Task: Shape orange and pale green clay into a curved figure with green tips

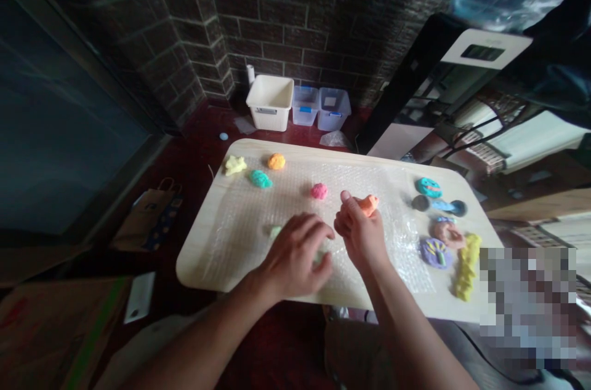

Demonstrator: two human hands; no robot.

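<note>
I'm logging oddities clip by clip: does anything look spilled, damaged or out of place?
Nothing looks spilled or broken. A blue piece and loose plastic lie on the floor near the bins, perhaps dropped. A pixelated block hides part of the right side.

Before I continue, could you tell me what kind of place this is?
It looks like a craft corner in a home or small studio: colourful clay-like shapes, such as the pink lump, lie on a small table near storage bins.

Dark brick walls [286, 15] meet a dark red floor [203, 131]. Storage bins [272, 104] stand behind a pale desk [203, 254]; light falls unevenly.
</note>
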